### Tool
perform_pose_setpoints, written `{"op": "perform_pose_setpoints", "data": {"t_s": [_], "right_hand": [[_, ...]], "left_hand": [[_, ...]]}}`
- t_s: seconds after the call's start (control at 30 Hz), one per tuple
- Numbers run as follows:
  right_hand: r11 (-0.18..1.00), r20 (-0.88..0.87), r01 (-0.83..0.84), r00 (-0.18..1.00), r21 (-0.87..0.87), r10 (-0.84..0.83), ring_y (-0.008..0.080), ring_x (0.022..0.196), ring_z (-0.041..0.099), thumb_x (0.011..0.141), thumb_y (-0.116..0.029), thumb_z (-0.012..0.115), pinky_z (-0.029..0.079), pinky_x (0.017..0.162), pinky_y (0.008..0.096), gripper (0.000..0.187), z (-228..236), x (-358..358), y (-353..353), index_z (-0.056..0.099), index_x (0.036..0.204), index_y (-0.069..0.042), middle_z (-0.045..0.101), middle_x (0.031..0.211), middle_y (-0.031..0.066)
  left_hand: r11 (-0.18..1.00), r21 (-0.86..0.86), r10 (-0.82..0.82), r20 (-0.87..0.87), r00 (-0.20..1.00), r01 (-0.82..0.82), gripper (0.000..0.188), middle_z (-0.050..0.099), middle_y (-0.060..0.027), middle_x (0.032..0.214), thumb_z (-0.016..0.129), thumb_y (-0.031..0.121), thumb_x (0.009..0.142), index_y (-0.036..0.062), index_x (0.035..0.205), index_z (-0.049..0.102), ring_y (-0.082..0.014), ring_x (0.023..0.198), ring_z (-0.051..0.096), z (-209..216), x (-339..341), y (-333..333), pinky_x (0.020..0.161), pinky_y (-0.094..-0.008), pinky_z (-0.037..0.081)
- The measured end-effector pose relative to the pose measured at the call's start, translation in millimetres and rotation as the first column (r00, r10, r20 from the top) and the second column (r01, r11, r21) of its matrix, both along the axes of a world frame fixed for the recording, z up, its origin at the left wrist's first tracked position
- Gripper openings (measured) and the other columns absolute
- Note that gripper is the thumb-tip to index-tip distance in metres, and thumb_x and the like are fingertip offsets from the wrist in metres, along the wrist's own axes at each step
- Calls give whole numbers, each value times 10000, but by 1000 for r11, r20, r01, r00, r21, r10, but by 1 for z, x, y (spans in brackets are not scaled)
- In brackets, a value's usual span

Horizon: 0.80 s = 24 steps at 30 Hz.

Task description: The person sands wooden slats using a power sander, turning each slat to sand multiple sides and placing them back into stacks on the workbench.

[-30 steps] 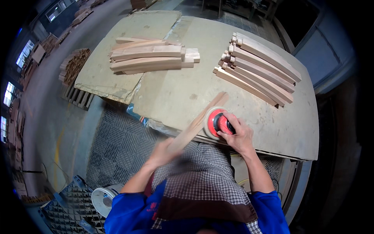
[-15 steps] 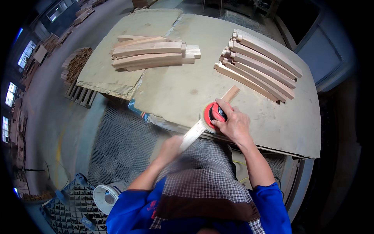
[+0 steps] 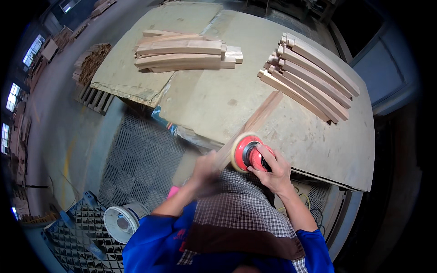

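Observation:
My right hand [image 3: 275, 172] is wrapped round a red and black orbital sander [image 3: 249, 151]. The sander's pale round pad is tilted against the side of a long wooden slat [image 3: 261, 113], near the table's front edge. My left hand [image 3: 205, 169], smeared by motion, grips the near end of that slat, which sticks out past the edge toward me. The slat's far end lies on the worktable [image 3: 214, 107]. Beyond it, to the right, lies a row of curved wooden pieces with tenon ends [image 3: 314, 82].
A second stack of wooden pieces [image 3: 182, 52] lies at the table's far left. Below left, a white bucket [image 3: 120, 223] stands by a black plastic pallet [image 3: 75, 241]. More wood is piled on a floor pallet [image 3: 93, 73]. A yellow hose [image 3: 302, 196] hangs under the table.
The sander has come down the slat toward me and now tilts. More of the slat shows beyond it, with a browner face in view. The camera view has shifted slightly.

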State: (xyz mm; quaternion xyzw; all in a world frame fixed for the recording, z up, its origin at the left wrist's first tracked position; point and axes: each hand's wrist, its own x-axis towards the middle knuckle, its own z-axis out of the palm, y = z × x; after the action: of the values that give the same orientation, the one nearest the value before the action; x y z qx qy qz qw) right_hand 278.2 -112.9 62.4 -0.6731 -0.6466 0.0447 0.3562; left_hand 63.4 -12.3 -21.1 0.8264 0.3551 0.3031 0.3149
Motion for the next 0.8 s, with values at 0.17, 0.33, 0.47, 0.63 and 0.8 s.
{"op": "perform_pose_setpoints", "data": {"t_s": [0.17,0.33,0.47,0.63,0.8], "right_hand": [[997,48,45,998,-56,-42,294,805,686,594,-201,876,563,691,365,656,18,3,-12,657,1212,-192,679,1023,124],[985,-25,50,998,-163,-54,317,815,691,640,-241,842,561,690,385,641,44,-8,9,636,1246,-230,684,980,153],[980,59,36,998,-196,-25,364,793,685,681,-270,818,560,661,423,613,55,-23,18,617,1261,-253,675,959,182],[997,66,-29,997,-75,34,361,787,685,663,-276,837,561,647,427,597,49,-26,17,644,1225,-214,676,964,179],[998,50,-51,997,-25,52,321,756,673,593,-234,888,555,647,388,705,42,-29,15,642,1252,-186,663,901,159]], "left_hand": [[896,-444,102,178,979,-13,432,629,-63,725,411,282,1023,-60,873,629,-147,635,574,-21,2,2,582,-321,452],[994,-98,68,180,981,-51,379,587,-163,671,423,213,1021,-46,794,582,-165,608,565,-3,13,-4,577,-357,443],[980,-197,22,187,982,15,116,570,-200,726,568,114,895,-1,900,556,-394,656,577,-10,8,-5,574,-461,453],[933,-358,105,210,972,-24,186,585,-192,713,615,204,878,27,876,555,-393,685,610,-8,16,-2,574,-452,475],[994,-67,-77,72,994,82,278,631,-199,874,645,246,834,34,1002,581,-425,818,612,-1,13,2,690,-455,495]]}}
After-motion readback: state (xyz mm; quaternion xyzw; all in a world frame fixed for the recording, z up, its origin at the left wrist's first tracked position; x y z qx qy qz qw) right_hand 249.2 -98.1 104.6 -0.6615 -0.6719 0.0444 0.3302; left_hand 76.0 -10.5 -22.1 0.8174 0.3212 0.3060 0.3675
